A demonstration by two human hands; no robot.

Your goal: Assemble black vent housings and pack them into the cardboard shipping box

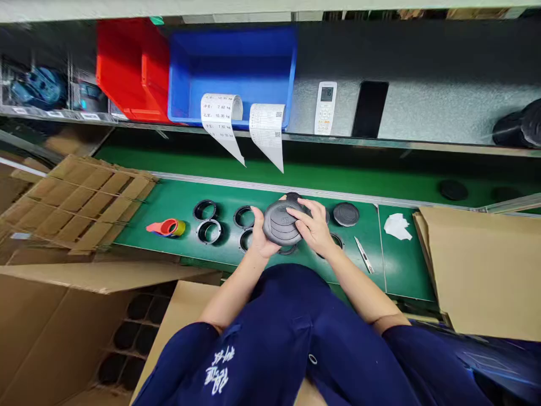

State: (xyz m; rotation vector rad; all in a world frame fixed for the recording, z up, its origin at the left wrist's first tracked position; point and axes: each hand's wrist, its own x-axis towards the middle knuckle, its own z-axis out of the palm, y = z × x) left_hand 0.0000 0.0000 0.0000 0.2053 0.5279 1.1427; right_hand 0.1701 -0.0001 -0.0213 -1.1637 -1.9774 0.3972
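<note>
At 11 o'clock, a label strip (220,121) repeated "7.82 kg" and "10.35 kg"; at 12 o'clock, another strip (267,129) bore QR codes and illegible print. At 7 o'clock, white Chinese characters (214,379) marked the navy shirt (274,332). Digits on the remote (325,115), at 1 o'clock, were unclear.

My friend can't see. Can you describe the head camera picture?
A person's left hand holds a round black cap and the right hand touches it, above a green table. Black rings and a knife lie there; a red bin and a blue bin sit on a shelf behind.
</note>
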